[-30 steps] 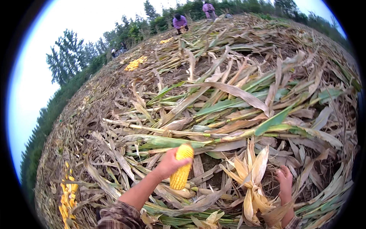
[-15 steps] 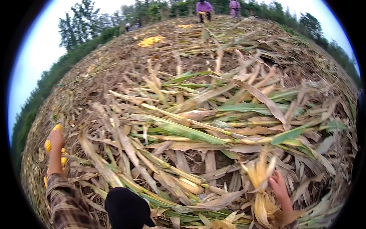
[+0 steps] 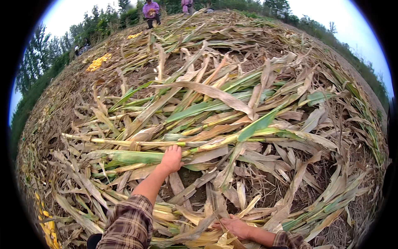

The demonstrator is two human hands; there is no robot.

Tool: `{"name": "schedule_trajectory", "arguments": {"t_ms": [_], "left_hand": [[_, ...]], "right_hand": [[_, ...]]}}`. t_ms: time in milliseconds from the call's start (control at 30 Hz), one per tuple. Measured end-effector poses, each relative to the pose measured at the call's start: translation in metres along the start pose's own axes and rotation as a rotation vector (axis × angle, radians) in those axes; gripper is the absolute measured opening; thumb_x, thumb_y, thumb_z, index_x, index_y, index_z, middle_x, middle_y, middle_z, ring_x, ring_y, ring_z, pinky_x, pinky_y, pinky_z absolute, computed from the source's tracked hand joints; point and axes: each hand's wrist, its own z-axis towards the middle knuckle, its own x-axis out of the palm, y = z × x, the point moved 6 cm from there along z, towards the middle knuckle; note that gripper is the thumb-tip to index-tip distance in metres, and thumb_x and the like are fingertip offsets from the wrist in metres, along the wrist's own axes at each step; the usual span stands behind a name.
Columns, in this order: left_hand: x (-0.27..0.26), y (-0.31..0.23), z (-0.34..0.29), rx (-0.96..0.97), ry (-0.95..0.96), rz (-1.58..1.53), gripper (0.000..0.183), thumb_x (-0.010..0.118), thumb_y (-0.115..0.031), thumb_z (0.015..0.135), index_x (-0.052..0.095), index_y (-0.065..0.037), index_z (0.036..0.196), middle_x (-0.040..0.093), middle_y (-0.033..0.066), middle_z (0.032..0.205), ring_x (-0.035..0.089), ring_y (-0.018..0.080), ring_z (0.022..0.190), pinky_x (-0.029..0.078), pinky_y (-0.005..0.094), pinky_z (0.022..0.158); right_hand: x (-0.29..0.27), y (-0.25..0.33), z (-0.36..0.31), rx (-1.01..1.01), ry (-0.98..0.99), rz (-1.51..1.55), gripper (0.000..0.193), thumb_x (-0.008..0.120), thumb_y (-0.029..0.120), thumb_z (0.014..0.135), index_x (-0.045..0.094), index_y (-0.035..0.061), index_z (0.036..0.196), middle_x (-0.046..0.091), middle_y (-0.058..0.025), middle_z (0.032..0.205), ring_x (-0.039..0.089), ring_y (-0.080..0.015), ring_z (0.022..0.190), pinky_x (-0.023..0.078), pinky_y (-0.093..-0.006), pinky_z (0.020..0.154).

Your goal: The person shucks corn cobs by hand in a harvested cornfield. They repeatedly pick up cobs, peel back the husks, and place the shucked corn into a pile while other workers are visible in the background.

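My left hand [image 3: 172, 159] reaches over a long cut corn stalk [image 3: 199, 144], its fingers bent and closed on it. A broad green leaf [image 3: 128, 156] lies just left of that wrist. Lower down, my right hand [image 3: 235, 228] is in a bunch of pale dry corn husks [image 3: 203, 236], with its fingers drawn around them. Leaves partly cover those fingertips. No bare ear shows in either hand.
Layered stalks and dry leaves [image 3: 232, 97] spread over the soil. Yellow ears [image 3: 49, 228] lie at the lower left, with another pile [image 3: 98, 62] farther off. A person in a purple top [image 3: 151, 10] is at the far end; trees line the field.
My left hand has left the ears at the left and come across to the stalk. My right hand has moved left and lower among the husks. The view has swung right.
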Motion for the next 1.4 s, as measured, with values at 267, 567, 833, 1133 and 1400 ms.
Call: {"name": "schedule_trajectory", "arguments": {"t_ms": [267,567,833,1133,1400], "left_hand": [[0.019,-0.014,0.021,-0.064,0.082,-0.051,0.036,0.070,-0.024,0.063,0.053,-0.002,0.086,0.057,0.0141,0.091,0.057,0.0323,0.087,0.048,0.0412,0.073],[-0.091,-0.067,-0.099,0.210,0.228,-0.360,0.030,0.071,-0.027,0.061,0.058,-0.006,0.079,0.059,0.0144,0.075,0.059,0.0324,0.072,0.047,0.0405,0.063],[-0.061,-0.088,-0.130,0.204,0.602,-0.446,0.040,0.068,-0.020,0.067,0.060,-0.008,0.104,0.064,0.0148,0.084,0.062,0.0301,0.078,0.049,0.0362,0.071],[-0.041,-0.260,-0.102,0.437,0.019,-0.388,0.050,0.057,-0.027,0.081,0.043,0.000,0.120,0.054,0.0168,0.106,0.054,0.0322,0.098,0.042,0.0420,0.085],[0.051,-0.256,-0.100,0.403,0.417,-0.330,0.034,0.053,-0.025,0.084,0.053,-0.002,0.109,0.059,0.0196,0.102,0.059,0.0360,0.086,0.048,0.0412,0.075]], "right_hand": [[-0.012,-0.010,0.006,0.133,-0.016,0.257,0.043,0.051,0.032,0.083,0.050,0.0120,0.122,0.053,-0.0097,0.120,0.046,-0.0208,0.115,0.029,-0.0453,0.091],[-0.128,-0.120,-0.166,0.615,-1.638,1.119,0.020,0.044,0.005,0.088,0.053,-0.0018,0.104,0.060,-0.0118,0.101,0.062,-0.0201,0.082,0.052,-0.0320,0.077],[-0.150,-0.105,-0.245,-0.292,-1.940,1.490,0.049,0.040,0.044,0.090,0.047,0.0026,0.115,0.052,-0.0099,0.115,0.049,-0.0249,0.108,0.041,-0.0410,0.094],[-0.124,-0.091,-0.313,0.145,-2.357,1.058,0.028,0.042,0.021,0.093,0.049,0.0040,0.115,0.055,-0.0060,0.108,0.053,-0.0200,0.098,0.041,-0.0349,0.089],[-0.199,-0.018,-0.128,0.292,-1.238,0.017,0.025,0.060,0.010,0.080,0.057,-0.0014,0.102,0.061,-0.0164,0.103,0.059,-0.0282,0.095,0.047,-0.0351,0.080]]}}
